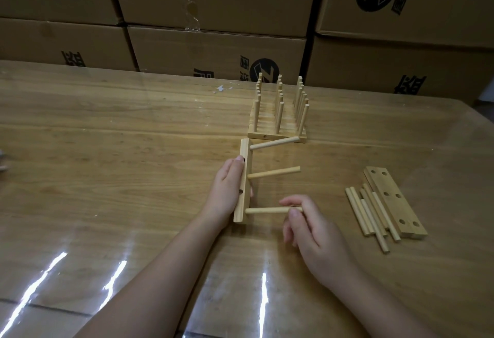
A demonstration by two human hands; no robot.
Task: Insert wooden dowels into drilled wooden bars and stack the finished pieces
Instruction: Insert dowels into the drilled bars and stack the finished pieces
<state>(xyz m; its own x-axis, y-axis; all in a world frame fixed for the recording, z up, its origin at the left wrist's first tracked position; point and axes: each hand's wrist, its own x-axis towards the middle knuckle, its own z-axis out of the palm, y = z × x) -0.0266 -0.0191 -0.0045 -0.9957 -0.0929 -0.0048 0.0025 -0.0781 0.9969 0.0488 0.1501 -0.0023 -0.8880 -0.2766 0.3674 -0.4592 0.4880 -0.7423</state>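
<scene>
While clasping the drilled bar [244,149] on its narrow edge in the left hand [228,188], fingers along the holed face and thumb hooked over the front, pinches the free end of the nearest dowel [264,210] between thumb and forefinger of the right hand [312,231]. Seated in the same bar, pointing right: middle dowel [274,172] and far dowel [274,143]. Just beyond the far dowel's tip, finished stack [276,134], pegs upright. Further right on the table [107,137], loose dowels [369,212] lying against spare bars [395,204].
</scene>
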